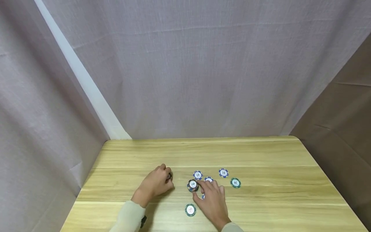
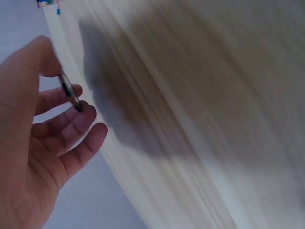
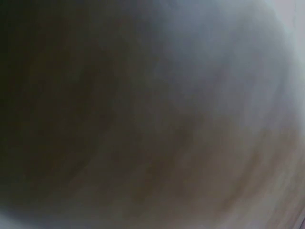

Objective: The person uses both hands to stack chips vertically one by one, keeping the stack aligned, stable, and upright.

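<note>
My left hand [image 1: 156, 181] is raised over the left-middle of the table and pinches a dark poker chip [image 1: 169, 176] between thumb and fingers. In the left wrist view the same chip [image 2: 70, 90] appears edge-on at the fingertips. To its right is a short stack of black poker chips [image 1: 192, 184], its top one marked 100. My right hand [image 1: 213, 201] holds that stack at its right and near sides with thumb and index finger. Two blue-and-white chips are partly covered by this hand; one [image 1: 208, 179] shows beyond its fingers. The right wrist view is too dark and blurred to read.
Blue chips marked 10 lie beyond the stack [image 1: 198, 175] and farther right [image 1: 223, 173]. A green chip marked 20 [image 1: 235, 183] lies right of the right hand, another green chip [image 1: 190, 210] nearer the front. Grey curtains [image 1: 203, 80] surround the wooden table [image 1: 275, 199].
</note>
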`<move>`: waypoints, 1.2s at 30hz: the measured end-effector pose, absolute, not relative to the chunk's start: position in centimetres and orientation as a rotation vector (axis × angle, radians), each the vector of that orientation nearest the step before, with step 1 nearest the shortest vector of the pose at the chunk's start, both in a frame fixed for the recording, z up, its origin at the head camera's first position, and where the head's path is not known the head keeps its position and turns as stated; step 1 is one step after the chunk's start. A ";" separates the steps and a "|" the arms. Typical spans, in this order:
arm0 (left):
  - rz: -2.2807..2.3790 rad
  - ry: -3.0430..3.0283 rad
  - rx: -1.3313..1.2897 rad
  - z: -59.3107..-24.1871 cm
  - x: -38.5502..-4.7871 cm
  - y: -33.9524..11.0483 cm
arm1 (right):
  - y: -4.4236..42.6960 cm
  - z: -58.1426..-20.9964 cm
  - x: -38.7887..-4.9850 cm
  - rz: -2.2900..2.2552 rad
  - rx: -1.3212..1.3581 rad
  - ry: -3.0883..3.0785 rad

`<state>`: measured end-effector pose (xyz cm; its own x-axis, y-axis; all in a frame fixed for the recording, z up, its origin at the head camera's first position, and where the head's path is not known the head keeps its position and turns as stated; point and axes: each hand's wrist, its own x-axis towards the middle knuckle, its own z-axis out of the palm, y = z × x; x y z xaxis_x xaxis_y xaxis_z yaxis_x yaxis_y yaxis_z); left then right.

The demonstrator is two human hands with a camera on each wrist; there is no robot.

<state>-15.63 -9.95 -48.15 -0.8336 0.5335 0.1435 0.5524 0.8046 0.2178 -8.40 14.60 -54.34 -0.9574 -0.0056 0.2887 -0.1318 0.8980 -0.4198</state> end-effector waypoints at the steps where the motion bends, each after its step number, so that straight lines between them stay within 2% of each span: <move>1: -0.409 -2.906 -0.881 -48.0 -15.5 -9.8 | 14.6 -54.3 -8.4 0.644 0.104 -2.783; 10: -0.449 -2.836 -0.972 -47.0 -14.6 -7.6 | 14.6 -54.1 -8.4 0.641 0.103 -2.797; 23: -0.476 -2.693 -1.199 -48.2 -13.6 -5.1 | 14.6 -54.0 -8.4 0.627 0.107 -2.818; 36: -0.420 -2.688 -1.190 -48.9 -13.2 -3.8 | 14.6 -54.0 -8.3 0.614 0.103 -2.821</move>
